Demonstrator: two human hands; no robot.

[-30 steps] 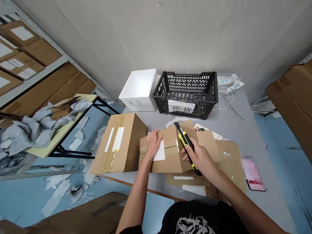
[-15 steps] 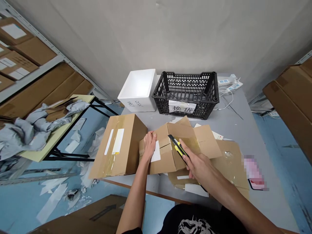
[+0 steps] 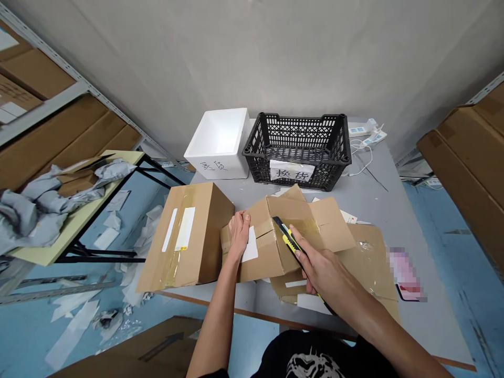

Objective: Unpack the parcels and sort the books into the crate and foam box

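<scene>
Grey table: it stands against a plain grey wall, its bare top showing around the boxes.
Opened carton: lies at the near middle of the table, its right-hand flap spread outward, a white label beside the left hand.
Left hand: rests on the carton's left end, fingers over its far edge; whether they pinch or only press, I cannot tell.
Right hand: fingers closed around the yellow-and-black utility knife.
Knife tip: a second ago it stood higher, pointing past the carton; now it is at the edge beside the open flap, much as it was half a second ago (contact with the cardboard is too small to judge). I read this as a shift from hovering to working close on that edge.
Taller taped carton: just left of the opened one.
Flattened cardboard: to the right, partly under the right forearm.
White foam box and black basket: side by side, farther back.
Power strips: right of the basket.
</scene>
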